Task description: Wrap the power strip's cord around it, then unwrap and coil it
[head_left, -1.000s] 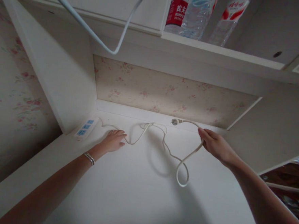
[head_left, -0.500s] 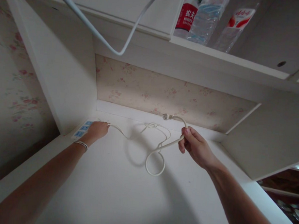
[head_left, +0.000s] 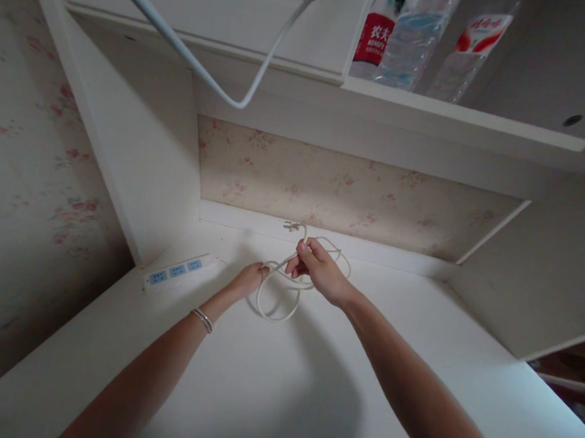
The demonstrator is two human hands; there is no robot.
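My right hand [head_left: 321, 271] pinches a white power cord [head_left: 276, 320] just below its plug [head_left: 292, 226]. The plug's prongs point left, and the cord hangs in loops from my fingers. Beside it on the left, my left hand [head_left: 248, 280], with bracelets at the wrist, has its fingers closed on the same cord at the edge of a loop. A white power strip [head_left: 177, 271] with blue socket faces lies on the white desktop [head_left: 241, 382], to the left of my left hand and untouched.
Overhead, a pale bent metal bar [head_left: 184, 48] crosses in front of the cabinet. Plastic bottles [head_left: 418, 37] stand on the shelf above. A white side panel [head_left: 142, 148] rises at left, and floral wallpaper [head_left: 345, 182] covers the back.
My left hand has left the power strip and moved right onto the cord. The strip now lies uncovered, slightly turned. My right hand and the plug have moved left, closer to my left hand.
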